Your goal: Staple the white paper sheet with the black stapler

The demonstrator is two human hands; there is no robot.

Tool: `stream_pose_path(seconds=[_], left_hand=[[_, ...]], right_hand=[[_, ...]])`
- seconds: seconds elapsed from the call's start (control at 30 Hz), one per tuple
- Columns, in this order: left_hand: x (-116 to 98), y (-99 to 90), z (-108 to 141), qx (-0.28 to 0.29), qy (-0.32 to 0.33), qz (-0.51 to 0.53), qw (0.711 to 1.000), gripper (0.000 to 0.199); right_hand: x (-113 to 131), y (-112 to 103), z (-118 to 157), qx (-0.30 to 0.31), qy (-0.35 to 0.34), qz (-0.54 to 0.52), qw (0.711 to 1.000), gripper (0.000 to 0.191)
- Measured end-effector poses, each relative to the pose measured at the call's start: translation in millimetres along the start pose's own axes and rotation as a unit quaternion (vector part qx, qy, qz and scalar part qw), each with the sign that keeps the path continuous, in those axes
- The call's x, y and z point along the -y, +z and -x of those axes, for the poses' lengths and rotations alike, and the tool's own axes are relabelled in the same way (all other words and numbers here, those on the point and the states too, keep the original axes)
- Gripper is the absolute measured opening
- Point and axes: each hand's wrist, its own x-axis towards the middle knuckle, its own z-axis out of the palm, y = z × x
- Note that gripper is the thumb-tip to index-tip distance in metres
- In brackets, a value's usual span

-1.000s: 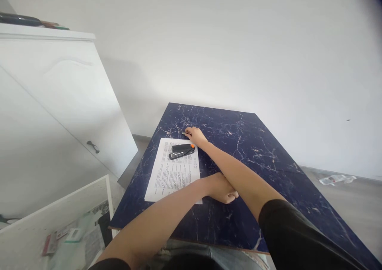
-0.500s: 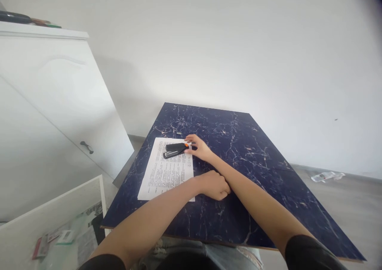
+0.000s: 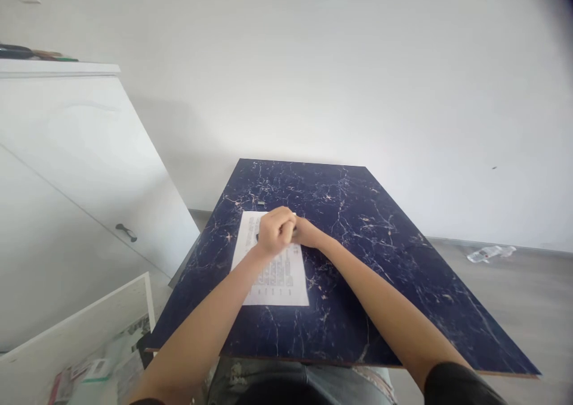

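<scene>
My left hand (image 3: 276,231) is closed in a fist over the stapler (image 3: 258,237), covering nearly all of it; only a dark bit shows at the fist's left side. Against the fist from the right comes my right hand (image 3: 307,232), at the stapler's rear end, its fingers hidden behind the left hand. Under both lies a printed sheet of white paper (image 3: 275,294). How firmly each hand grips the stapler is not visible.
The sheet lies on a dark blue marble-patterned table (image 3: 349,238) near a white wall. A small greyish piece (image 3: 261,203) sits beyond the paper. White cabinet (image 3: 80,172) and open drawer (image 3: 145,286) stand left. Clear plastic packaging (image 3: 487,253) lies on the floor at right.
My left hand has moved up and left from beside my right forearm onto the stapler, which it now covers. The paper appears turned and shifted slightly right.
</scene>
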Motion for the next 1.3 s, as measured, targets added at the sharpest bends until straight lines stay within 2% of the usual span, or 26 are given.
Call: stream_pose_path(seconds=[0.07, 0.13, 0.2, 0.33, 0.4, 0.5, 0.57, 0.63, 0.73, 0.8, 0.9, 1.03, 1.3], left_hand=[[20, -2.3, -2, -0.031, -0.052, -0.023, 0.998, 0.029], [39, 2.3, 1, -0.015, -0.1, -0.038, 0.994, 0.025], [54, 12.6, 5, 0.024, -0.127, -0.037, 0.991, 0.024], [66, 37.1, 15, 0.163, -0.08, -0.026, 0.983, 0.028], [66, 45.1, 19, 0.212, -0.061, -0.019, 0.975, 0.028], [63, 48.3, 20, 0.25, -0.053, 0.005, 0.967, 0.028], [62, 46.5, 19, 0.266, -0.066, 0.022, 0.961, 0.03], [62, 44.5, 17, 0.284, -0.09, 0.035, 0.954, 0.041], [63, 44.5, 15, 0.312, -0.11, 0.034, 0.943, 0.056], [64, 46.5, 15, 0.324, -0.106, 0.011, 0.94, 0.058], [63, 50.0, 16, 0.337, -0.1, -0.028, 0.936, 0.054], [61, 51.2, 17, 0.335, -0.093, -0.041, 0.937, 0.041], [60, 48.1, 15, 0.312, -0.124, 0.027, 0.942, 0.05]], right_hand=[[-18, -20, 18, 0.016, -0.013, -0.024, 1.0, 0.062], [-37, -42, 39, 0.025, -0.003, -0.04, 0.999, 0.068], [-53, -61, 60, 0.028, 0.027, -0.038, 0.999, 0.067], [-67, -78, 88, 0.017, 0.051, -0.034, 0.998, 0.059], [-69, -78, 92, -0.01, 0.052, -0.026, 0.998, 0.05], [-72, -76, 90, -0.033, 0.027, -0.009, 0.999, 0.041], [-75, -74, 87, -0.031, 0.004, -0.014, 0.999, 0.041], [-79, -72, 84, -0.038, -0.001, -0.039, 0.999, 0.043], [-83, -68, 82, -0.14, 0.052, -0.082, 0.985, 0.032], [-85, -65, 80, -0.201, 0.103, -0.087, 0.97, 0.034], [-85, -62, 78, -0.18, 0.14, -0.083, 0.97, 0.034], [-80, -60, 77, -0.157, 0.133, -0.083, 0.975, 0.034], [-75, -57, 74, -0.175, 0.118, -0.031, 0.977, 0.031]])
